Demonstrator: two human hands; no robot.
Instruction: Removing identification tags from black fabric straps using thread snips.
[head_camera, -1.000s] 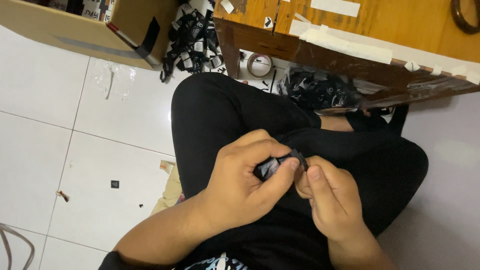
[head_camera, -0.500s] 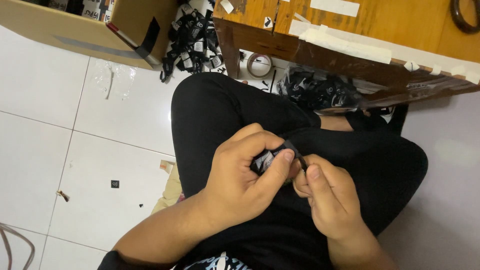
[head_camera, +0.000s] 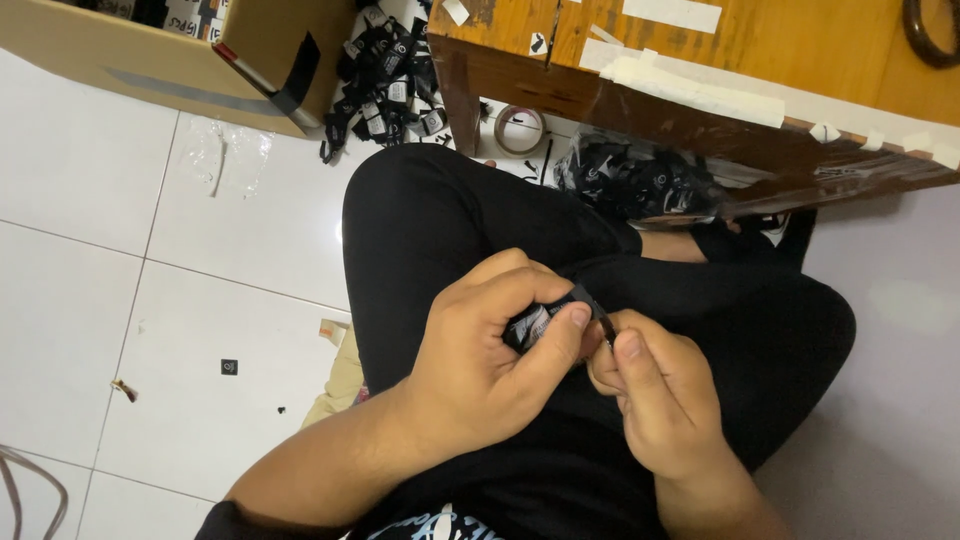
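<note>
Over my lap in black trousers, my left hand (head_camera: 480, 365) wraps around a small black part with a pale label (head_camera: 535, 322), thumb pressed along its top. My right hand (head_camera: 655, 400) pinches the thin black end of the same part (head_camera: 598, 305) between thumb and forefinger. Both hands touch each other. Most of the part is hidden inside my left fist.
A cardboard box (head_camera: 150, 60) stands at the top left on the white tiled floor. A heap of black labelled parts (head_camera: 385, 75) lies beside it, with a tape roll (head_camera: 520, 128) nearby. A wooden table (head_camera: 720, 70) with taped edges overhangs a bag of black parts (head_camera: 640, 180).
My left thumb has slid further over the part, covering more of it. My right hand keeps its pinch; both hands stay in the same place over my lap.
</note>
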